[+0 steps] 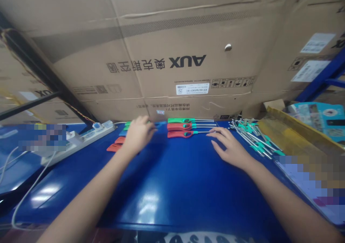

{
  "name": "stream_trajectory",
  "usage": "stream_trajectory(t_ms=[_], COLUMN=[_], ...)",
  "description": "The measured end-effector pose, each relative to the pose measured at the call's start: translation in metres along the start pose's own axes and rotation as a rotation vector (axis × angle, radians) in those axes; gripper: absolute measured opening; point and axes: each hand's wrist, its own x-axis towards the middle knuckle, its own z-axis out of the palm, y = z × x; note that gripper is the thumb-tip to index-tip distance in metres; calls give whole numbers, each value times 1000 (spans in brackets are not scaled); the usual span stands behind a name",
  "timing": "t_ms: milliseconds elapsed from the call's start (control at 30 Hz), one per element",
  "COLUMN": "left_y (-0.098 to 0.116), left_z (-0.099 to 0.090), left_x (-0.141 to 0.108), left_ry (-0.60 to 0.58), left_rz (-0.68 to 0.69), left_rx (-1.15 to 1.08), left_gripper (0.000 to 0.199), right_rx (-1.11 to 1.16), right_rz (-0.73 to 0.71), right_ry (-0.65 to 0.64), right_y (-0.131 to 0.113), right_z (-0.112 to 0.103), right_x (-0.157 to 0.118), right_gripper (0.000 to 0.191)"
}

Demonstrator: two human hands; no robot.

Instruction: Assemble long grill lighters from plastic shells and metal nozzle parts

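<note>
Lighters [176, 127] lie before cardboard [188, 34] printed with upside-down "AUX".

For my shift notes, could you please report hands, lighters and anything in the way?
Left hand near red handles, grip unclear. Green and red lighters lined up, right hand open at their tips. Metal rods piled rightward, not between hands.

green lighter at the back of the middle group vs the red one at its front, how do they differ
Colour: the green lighter has a green handle, the front red lighter a red one.
Place: the green lighter is nearer the cardboard; the red lighter is nearer the wearer.
Hand: the red lighter's rod reaches the right hand's fingertips; the green lighter lies beyond them.
Both have handles left, rods right.
</note>
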Motion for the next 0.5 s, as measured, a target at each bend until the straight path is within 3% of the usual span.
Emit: stream_trajectory(t_ms=[100, 200, 300, 400, 500], left_y=[59, 97, 108, 103, 94], left_z=[1, 10, 23, 32, 39], left_x=[-24, -41, -47, -48, -48], left_ry=[-54, -105, -135, -191, -220], left_rz=[302, 495, 544, 525, 456], left_rx=[-109, -223, -417, -614, -706], left_gripper=[13, 12, 10, 13, 35], right_rx=[110, 180, 167, 139, 105], right_rz=[-61, -132, -210, -263, -249], right_ry=[-19, -147, -286, -355, -390], right_y=[-24, -42, -47, -43, -41], right_z=[9, 21, 30, 31, 24], right_x=[-1, -5, -8, -9, -7], right_gripper=[29, 29, 13, 17, 17])
